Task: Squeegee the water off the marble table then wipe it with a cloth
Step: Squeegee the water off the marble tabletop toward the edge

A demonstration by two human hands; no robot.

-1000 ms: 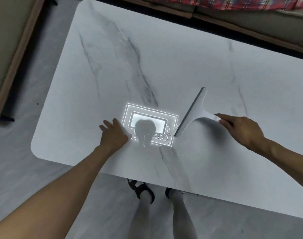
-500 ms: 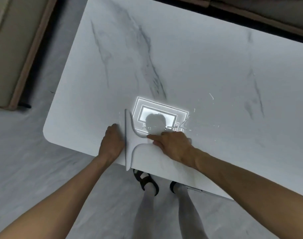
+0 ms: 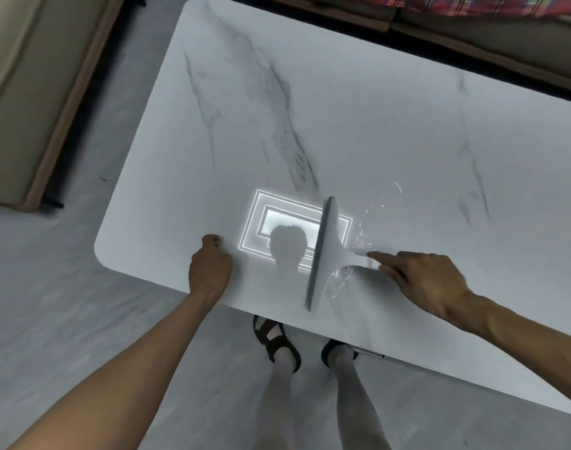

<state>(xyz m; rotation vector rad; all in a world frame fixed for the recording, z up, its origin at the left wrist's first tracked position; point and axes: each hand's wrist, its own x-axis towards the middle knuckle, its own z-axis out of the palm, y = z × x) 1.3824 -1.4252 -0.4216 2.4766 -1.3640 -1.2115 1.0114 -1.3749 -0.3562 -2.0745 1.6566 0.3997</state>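
A white marble table [image 3: 359,118] with grey veins fills the view. My right hand [image 3: 427,280] grips the handle of a grey squeegee [image 3: 326,251], index finger stretched along it. The blade stands nearly crosswise to the near edge, reaching from the bright ceiling-light reflection down to the table's front edge. Water droplets and streaks [image 3: 365,228] glisten just right of the blade. My left hand [image 3: 209,267] rests curled on the table near the front edge, left of the squeegee, holding nothing. No cloth is in view.
A beige sofa with a wooden base [image 3: 27,102] stands to the left on the grey floor. A red plaid fabric [image 3: 472,4] lies beyond the table's far edge. My feet in dark sandals [image 3: 277,342] stand under the near edge.
The squeegee swept left until it reached my left hand, then moved back right; its blade now stands over the right side of the light reflection. My left hand stayed in place.
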